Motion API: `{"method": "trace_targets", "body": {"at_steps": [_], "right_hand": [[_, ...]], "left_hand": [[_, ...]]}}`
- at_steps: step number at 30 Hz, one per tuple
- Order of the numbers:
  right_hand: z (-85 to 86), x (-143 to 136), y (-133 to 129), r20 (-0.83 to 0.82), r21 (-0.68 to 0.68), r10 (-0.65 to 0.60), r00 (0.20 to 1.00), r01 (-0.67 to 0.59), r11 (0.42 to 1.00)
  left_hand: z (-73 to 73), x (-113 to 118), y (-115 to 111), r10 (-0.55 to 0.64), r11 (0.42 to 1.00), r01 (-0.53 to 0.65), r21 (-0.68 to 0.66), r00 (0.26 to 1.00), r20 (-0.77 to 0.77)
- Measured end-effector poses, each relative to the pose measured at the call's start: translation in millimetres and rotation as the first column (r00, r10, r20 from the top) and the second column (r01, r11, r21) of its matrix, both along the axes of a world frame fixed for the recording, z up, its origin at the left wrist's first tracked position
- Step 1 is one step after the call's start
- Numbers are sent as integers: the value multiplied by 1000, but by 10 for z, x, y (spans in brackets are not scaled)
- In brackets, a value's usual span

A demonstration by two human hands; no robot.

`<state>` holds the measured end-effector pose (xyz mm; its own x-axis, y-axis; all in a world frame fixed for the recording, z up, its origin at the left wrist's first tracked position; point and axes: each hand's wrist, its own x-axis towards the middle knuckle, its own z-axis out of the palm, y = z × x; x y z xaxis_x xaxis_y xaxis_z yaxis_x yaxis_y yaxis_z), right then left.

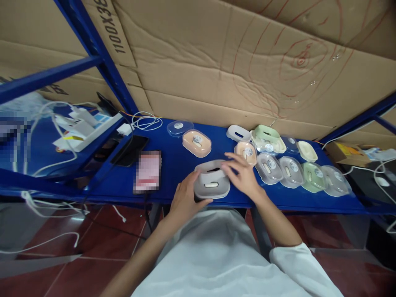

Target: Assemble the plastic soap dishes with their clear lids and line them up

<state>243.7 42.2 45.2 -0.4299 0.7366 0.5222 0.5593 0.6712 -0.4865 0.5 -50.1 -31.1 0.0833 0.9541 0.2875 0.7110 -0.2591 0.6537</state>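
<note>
Near the front edge of the table, a grey soap box base [216, 192] with a pale slot in its floor is held by my left hand [185, 194]. The thumb lies along its front rim and the fingers wrap its left side. A grey slotted soap tray [206, 167] stands tilted over the back of the base. My right hand [241, 173] pinches this tray at its right end, fingers bent. Just behind that hand sits a peach soap box [243, 156] under a clear cover. Another peach soap box [197, 143] lies farther back, beside a loose clear lid [180, 128].
To the right are several lidded boxes, including a grey one [268, 169] and a green one [313, 177]. Behind them lie a green tray [266, 133] and a cream dish [307, 151]. At left are a phone with a blurred screen [147, 171], a black phone [130, 150] and a power strip [89, 128].
</note>
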Motion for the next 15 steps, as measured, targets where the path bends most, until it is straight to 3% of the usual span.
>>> {"method": "trace_targets", "body": {"at_steps": [2, 3, 4, 6, 8, 10, 13, 15], "right_hand": [[116, -17, 119, 0, 41, -88, 996, 88, 995], [159, -41, 168, 51, 34, -37, 998, 35, 999], [187, -74, 202, 125, 6, 74, 989, -75, 997], [196, -141, 221, 261, -92, 348, 900, -335, 938], [166, -170, 200, 317, -152, 477, 820, -453, 879], [142, -139, 195, 325, -109, 402, 856, -389, 915], [180, -44, 314, 338, 22, 145, 930, -162, 987], [240, -38, 503, 386, 86, -17, 922, -17, 996]], "left_hand": [[8, 15, -7, -17, 1000, 18, 17, 998, -62], [12, 20, -11, -22, 999, 24, 20, 996, -88], [12, 23, -14, -19, 999, 21, 23, 994, -105], [0, 25, -19, 8, 999, -3, 40, 994, -113], [-25, 22, -21, 27, 997, -20, 74, 995, -97], [-45, 19, -21, 37, 994, -28, 105, 996, -83], [-39, 18, -23, 37, 993, -25, 112, 993, -109], [-18, 19, -25, 22, 993, -4, 114, 988, -151]]}}
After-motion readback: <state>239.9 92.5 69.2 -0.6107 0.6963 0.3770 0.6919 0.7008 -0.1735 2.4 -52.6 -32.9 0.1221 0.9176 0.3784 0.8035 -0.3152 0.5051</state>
